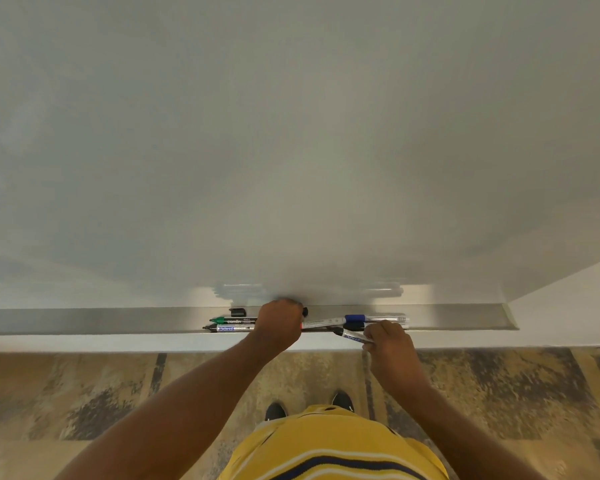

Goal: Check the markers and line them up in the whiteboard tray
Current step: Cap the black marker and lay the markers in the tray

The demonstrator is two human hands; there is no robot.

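A metal whiteboard tray (pixel 84 320) runs across the view under the whiteboard (pixel 291 133). On it lie a green marker (pixel 234 320) and, in front of it, a black-capped marker (pixel 229 328). A loose black cap (pixel 237 311) sits behind them. My left hand (pixel 281 322) is closed over the tray's middle around something dark with a black end, mostly hidden. To its right lie a white marker (pixel 323 322) and a blue-capped marker (pixel 374 319). My right hand (pixel 390 344) grips a black-tipped marker (pixel 352 336), tilted at the tray's front edge.
The tray ends at the right (pixel 510 320) where a white side wall (pixel 568 306) begins. Below the tray is a white ledge (pixel 118 342), then mottled brown floor (pixel 118 393). My shoes (pixel 342 400) and yellow striped shirt (pixel 326 445) are at the bottom.
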